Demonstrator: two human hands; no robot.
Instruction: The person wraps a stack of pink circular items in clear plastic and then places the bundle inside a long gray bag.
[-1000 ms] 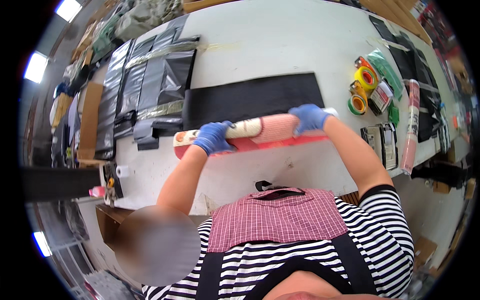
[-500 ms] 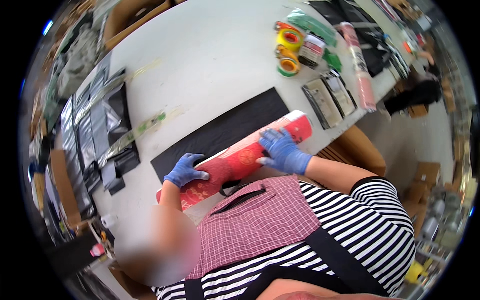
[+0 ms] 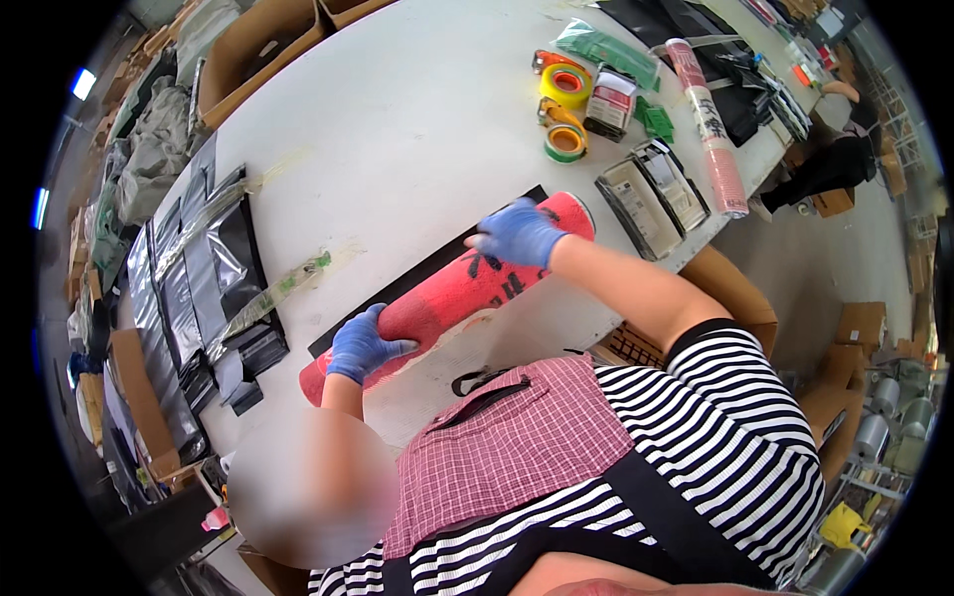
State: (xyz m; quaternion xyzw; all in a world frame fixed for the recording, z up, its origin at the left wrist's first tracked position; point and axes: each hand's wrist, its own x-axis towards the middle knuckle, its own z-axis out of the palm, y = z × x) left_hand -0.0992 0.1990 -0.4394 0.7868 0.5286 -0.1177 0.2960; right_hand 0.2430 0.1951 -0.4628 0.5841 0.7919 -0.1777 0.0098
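A long red roll (image 3: pixel 452 290) with black print lies slanted on the white table (image 3: pixel 397 129), over a black sheet (image 3: pixel 397 288) whose edge shows behind it. My left hand (image 3: pixel 361 345), in a blue glove, grips the roll near its lower left end. My right hand (image 3: pixel 517 234), also in a blue glove, presses on the roll near its upper right end. Both forearms reach out from my striped shirt and red checked apron.
Rolls of tape (image 3: pixel 564 84), yellow and green, lie at the far right with flat packets (image 3: pixel 651 189) and a second pink roll (image 3: pixel 708 119). Black and silver bags (image 3: pixel 214 268) are stacked at the left. Cardboard boxes (image 3: pixel 258 40) stand beyond the table.
The view has swung further, so the table and roll look more tilted. Both hands stay on the red roll, and less of the black sheet shows behind it.
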